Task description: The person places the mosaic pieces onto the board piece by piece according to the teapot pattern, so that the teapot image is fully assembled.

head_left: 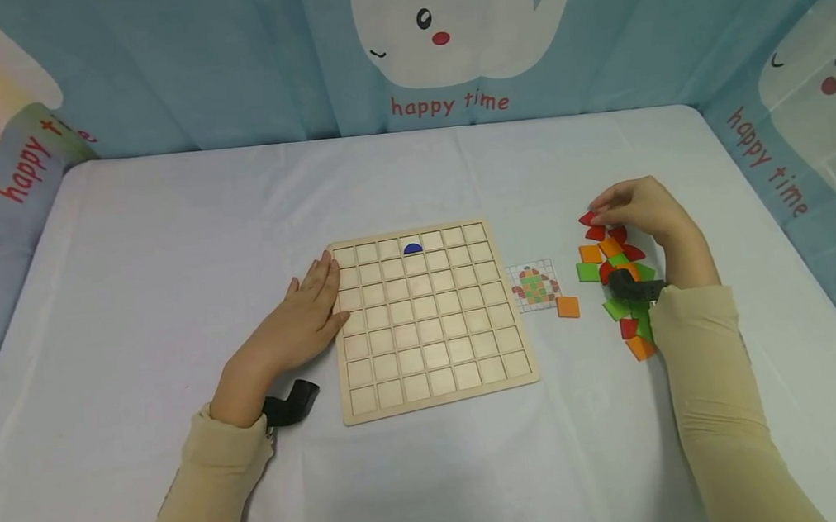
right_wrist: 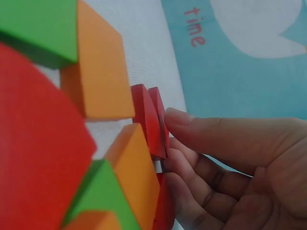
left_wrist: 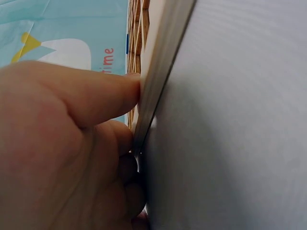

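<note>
- Backdrop (head_left: 244, 61): blue curtain, white whale shapes, red "happy time" print; runs behind and at both sides.
- Desk (head_left: 142, 268): white cover, carries everything below.
- Board (head_left: 432, 332): pale wood, seven-by-seven grid of square cells, flat on desk, slightly turned. Lies between the two hands: left hand touching its left edge, right hand well apart, off past its right side.
- Pile of pieces (head_left: 605, 273): red, orange, green; right of board, partly under the right wrist, right hand at its far end. Some pieces overlap, a few hidden.
- Left hand (head_left: 301, 311): fingers straight, laid against board's left edge, thumb a bit apart and touching the rim. Presses the edge, nothing gripped.
- Right hand (head_left: 640, 207): fingers bent, small gap between thumb and fingertips, pinching a red piece there.
- Black wrist mounts (head_left: 294, 403): one at each wrist; right one covers some pieces.
- Card (head_left: 535, 285): gridded, colored pattern in red, green, orange; just beside board's right edge, between board and pile.
- Orange square (head_left: 567, 307): at card's near right corner, apart from pile.
- Blue half-round (head_left: 413, 248): in board's far row, fourth cell from left, away from both hands.
- Red piece (head_left: 588, 219): pointed, at right fingertips, tilted, close to another red one.
</note>
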Available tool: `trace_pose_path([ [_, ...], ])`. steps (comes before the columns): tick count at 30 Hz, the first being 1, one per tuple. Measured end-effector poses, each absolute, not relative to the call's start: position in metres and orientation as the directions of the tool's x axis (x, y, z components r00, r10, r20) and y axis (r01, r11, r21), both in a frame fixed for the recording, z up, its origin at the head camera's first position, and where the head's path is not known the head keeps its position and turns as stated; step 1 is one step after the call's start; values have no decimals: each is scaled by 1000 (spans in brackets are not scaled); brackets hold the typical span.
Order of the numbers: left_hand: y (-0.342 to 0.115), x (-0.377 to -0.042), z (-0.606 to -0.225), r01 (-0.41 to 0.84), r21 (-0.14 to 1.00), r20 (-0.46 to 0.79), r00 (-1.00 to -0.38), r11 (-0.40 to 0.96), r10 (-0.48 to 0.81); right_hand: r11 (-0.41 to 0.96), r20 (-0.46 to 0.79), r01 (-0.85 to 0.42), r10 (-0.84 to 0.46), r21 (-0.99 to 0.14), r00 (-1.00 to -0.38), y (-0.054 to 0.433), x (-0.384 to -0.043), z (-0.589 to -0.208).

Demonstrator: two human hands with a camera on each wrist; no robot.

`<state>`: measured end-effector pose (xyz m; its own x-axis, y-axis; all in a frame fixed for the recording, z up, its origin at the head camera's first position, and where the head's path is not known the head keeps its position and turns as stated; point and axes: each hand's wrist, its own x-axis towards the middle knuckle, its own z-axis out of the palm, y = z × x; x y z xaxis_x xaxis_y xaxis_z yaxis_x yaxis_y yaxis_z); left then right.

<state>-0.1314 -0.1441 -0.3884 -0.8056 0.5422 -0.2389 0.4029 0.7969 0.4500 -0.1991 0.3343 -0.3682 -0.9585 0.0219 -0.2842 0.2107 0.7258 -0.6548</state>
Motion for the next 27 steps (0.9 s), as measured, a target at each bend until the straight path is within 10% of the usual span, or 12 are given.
trace_pose_path([
  [27,-144,-132,-389,414,452,-229,-802,790,551,790,-264,201,51,-580,-963,331,-199,-373],
])
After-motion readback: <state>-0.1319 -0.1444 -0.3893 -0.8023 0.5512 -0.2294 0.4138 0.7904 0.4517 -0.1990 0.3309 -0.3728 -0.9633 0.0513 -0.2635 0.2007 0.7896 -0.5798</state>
